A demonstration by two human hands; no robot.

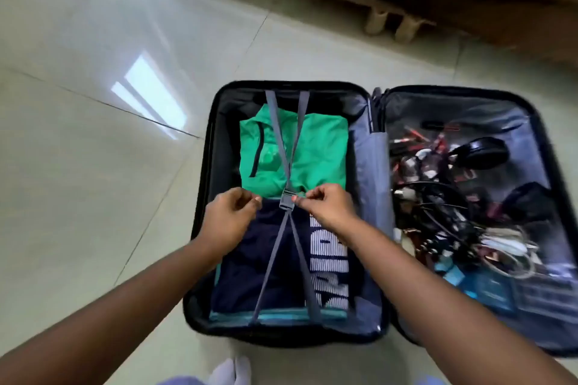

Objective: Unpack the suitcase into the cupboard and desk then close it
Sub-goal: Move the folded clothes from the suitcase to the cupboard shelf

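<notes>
While strapped, buckle (286, 201) between hands (230, 217).

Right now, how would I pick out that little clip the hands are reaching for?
Find the open suitcase on the tiled floor and look at its left half, where folded clothes lie. Grey straps cross over them in an X. The buckle sits where they meet, between the green shirt and the navy one: small, grey, hard plastic.

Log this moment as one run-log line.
step: unbuckling | right hand: pinches strap buckle | left hand: curled beside it | clothes: still strapped in suitcase
</notes>
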